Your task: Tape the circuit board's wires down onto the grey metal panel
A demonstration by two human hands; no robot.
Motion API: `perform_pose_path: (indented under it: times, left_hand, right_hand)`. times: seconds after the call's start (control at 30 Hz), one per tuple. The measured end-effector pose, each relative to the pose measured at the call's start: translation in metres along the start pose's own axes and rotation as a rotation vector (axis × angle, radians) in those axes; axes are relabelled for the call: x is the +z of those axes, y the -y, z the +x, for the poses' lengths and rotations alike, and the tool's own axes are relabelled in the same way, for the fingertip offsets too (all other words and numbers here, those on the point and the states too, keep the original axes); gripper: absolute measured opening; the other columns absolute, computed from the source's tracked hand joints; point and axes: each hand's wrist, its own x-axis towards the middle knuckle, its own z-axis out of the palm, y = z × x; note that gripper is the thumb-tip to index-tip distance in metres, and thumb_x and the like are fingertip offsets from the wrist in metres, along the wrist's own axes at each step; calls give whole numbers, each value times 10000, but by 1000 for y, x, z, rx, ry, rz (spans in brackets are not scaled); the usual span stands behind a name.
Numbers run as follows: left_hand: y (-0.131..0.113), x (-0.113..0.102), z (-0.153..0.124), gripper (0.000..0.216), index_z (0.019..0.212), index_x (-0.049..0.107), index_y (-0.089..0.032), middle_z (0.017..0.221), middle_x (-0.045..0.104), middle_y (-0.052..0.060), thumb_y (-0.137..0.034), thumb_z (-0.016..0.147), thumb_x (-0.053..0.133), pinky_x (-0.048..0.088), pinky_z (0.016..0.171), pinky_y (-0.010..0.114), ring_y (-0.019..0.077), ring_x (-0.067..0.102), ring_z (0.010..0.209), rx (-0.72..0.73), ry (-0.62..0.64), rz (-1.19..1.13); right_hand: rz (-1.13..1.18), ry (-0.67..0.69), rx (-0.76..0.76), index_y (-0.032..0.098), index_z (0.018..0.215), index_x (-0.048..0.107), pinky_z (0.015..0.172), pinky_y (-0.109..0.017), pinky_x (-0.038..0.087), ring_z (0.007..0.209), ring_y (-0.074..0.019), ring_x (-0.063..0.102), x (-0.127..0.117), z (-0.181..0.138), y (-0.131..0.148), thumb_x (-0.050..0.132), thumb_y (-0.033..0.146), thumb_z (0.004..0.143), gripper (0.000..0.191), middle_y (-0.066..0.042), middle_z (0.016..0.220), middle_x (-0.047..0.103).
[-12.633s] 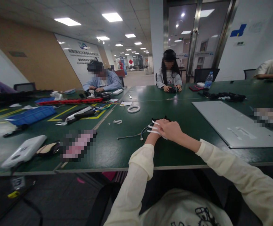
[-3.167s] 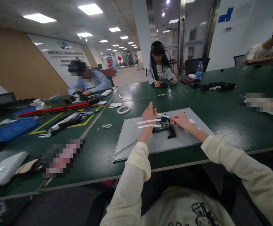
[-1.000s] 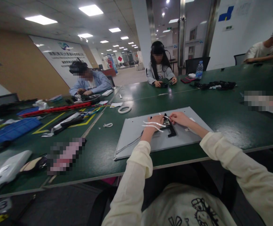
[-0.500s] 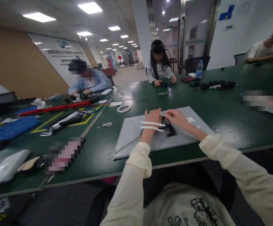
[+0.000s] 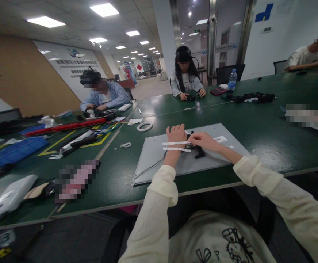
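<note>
A grey flat panel lies on the green table in front of me. On it sits a small circuit board with a black bracket, and a thin cable runs off to the left. My left hand rests on the panel beside the board with its fingers laid out. Two white tape strips stick across the back of its wrist. My right hand is just right of it, fingertips pinched on the right end of the upper strip.
A white tape roll and a small tape scrap lie left of the panel. A blue tray, a red bar, a water bottle and black cables sit farther off. Other people work at the table's far side.
My right hand has moved left from the circuit board to the strips on my left wrist and pinched the upper one. My left hand has stayed on the panel.
</note>
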Motion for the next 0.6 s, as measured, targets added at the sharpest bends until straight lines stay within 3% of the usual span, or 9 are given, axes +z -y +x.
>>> perform_pose_path:
  times: [0.23, 0.3, 0.37, 0.43, 0.5, 0.6]
  left_hand:
    - [17, 3, 3, 293, 1132, 592, -212, 1129, 650, 90, -210, 889, 428, 309, 1045, 450, 252, 553, 1117, -127, -41, -89]
    - [24, 2, 6, 286, 1070, 617, -202, 1068, 675, 83, -281, 927, 383, 393, 977, 381, 221, 594, 1057, -174, -77, -296]
    - [27, -2, 10, 423, 1014, 627, -179, 947, 699, 82, -410, 963, 277, 480, 806, 299, 182, 650, 893, -270, -72, -600]
    - [27, -7, 12, 592, 966, 632, -157, 832, 702, 78, -556, 944, 195, 477, 602, 240, 152, 656, 701, -379, 39, -888]
    - [22, -11, 11, 674, 906, 641, -147, 777, 698, 75, -656, 899, 199, 419, 479, 210, 132, 630, 585, -422, 231, -1058]
    - [12, -11, 4, 600, 794, 641, -141, 683, 674, 52, -644, 874, 325, 370, 430, 193, 105, 571, 494, -328, 406, -1086]
  right_hand:
    - [185, -215, 49, 199, 704, 433, 492, -211, 291, 489, -77, 342, -17, 0, 4, 487, 548, 860, 386, 58, 557, 400]
    - [152, -252, 60, 201, 709, 423, 493, -207, 307, 490, -75, 362, -26, -2, 3, 479, 542, 868, 380, 52, 572, 422]
    - [59, -234, 87, 197, 712, 437, 500, -205, 321, 496, -76, 384, -35, -5, 2, 458, 537, 882, 381, 45, 579, 443]
    - [-40, -204, 108, 192, 701, 448, 508, -206, 328, 504, -81, 402, -42, -7, 0, 426, 536, 897, 397, 39, 575, 454]
    - [-114, -219, 113, 190, 680, 448, 515, -212, 328, 507, -87, 413, -46, -8, -3, 390, 531, 912, 417, 36, 563, 454]
    - [-258, -268, 110, 186, 647, 453, 539, -223, 320, 510, -95, 424, -50, -10, -7, 361, 510, 929, 439, 31, 541, 464]
